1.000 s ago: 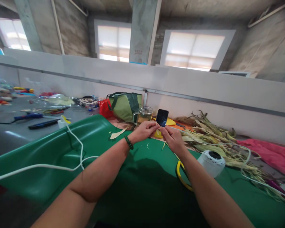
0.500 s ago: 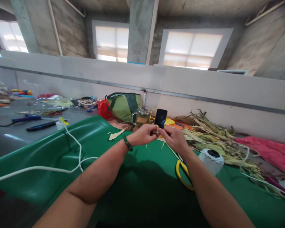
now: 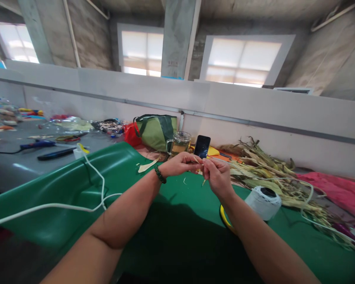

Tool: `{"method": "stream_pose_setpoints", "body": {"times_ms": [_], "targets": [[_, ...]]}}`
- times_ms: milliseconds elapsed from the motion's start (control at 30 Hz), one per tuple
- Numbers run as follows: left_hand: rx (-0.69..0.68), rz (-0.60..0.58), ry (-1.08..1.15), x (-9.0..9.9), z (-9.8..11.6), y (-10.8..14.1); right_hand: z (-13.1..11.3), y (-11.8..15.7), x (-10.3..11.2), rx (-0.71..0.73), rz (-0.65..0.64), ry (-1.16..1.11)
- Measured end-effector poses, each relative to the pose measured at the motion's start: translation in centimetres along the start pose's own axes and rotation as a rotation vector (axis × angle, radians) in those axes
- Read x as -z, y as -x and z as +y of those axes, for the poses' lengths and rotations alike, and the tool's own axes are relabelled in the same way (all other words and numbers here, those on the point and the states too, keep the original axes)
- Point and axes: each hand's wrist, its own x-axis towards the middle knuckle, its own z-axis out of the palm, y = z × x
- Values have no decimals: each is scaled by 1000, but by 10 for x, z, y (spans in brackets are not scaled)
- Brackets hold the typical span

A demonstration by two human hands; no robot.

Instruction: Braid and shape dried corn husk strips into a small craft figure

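Note:
In front of the propped phone (image 3: 202, 145), my left hand (image 3: 182, 163) and my right hand (image 3: 218, 173) meet, fingertips close together. Between them is a thin, pale corn husk strip (image 3: 197, 159), mostly covered by fingers. My left hand has it pinched, wrist ringed by a dark green bead bracelet. Thumb and fingers of my right hand are also closed on the strip, and a short pale end hangs below. Under my right forearm shows the yellow handle of scissors (image 3: 225, 219), the rest hidden. A loose husk piece (image 3: 148, 166) lies on the green mat (image 3: 177, 197).
A glass mug (image 3: 181, 144) with liquid and a green bag (image 3: 158, 132) stand behind my hands. On the right are a thread cone (image 3: 262, 204), piled dried husks (image 3: 263, 167) and pink cloth (image 3: 333, 189). A white cord (image 3: 62, 206) crosses the mat's left side.
My right hand has turned, its fingers now curled in more, and its forearm covers more of the scissors. My left fingers have straightened a little. The whole view has shifted slightly.

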Motion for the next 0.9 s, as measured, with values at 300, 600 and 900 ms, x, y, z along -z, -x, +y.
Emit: {"method": "stream_pose_setpoints", "body": {"times_ms": [300,600,900], "targets": [[16,175,196,-6,-6,-2,-1,-8,4,-42,44,-89],[81,370,579,-3,-11,-6,8,-7,2,5,32,-82],[40,376,514,-6,-9,-5,6,-6,-2,-15,11,-40]]}}
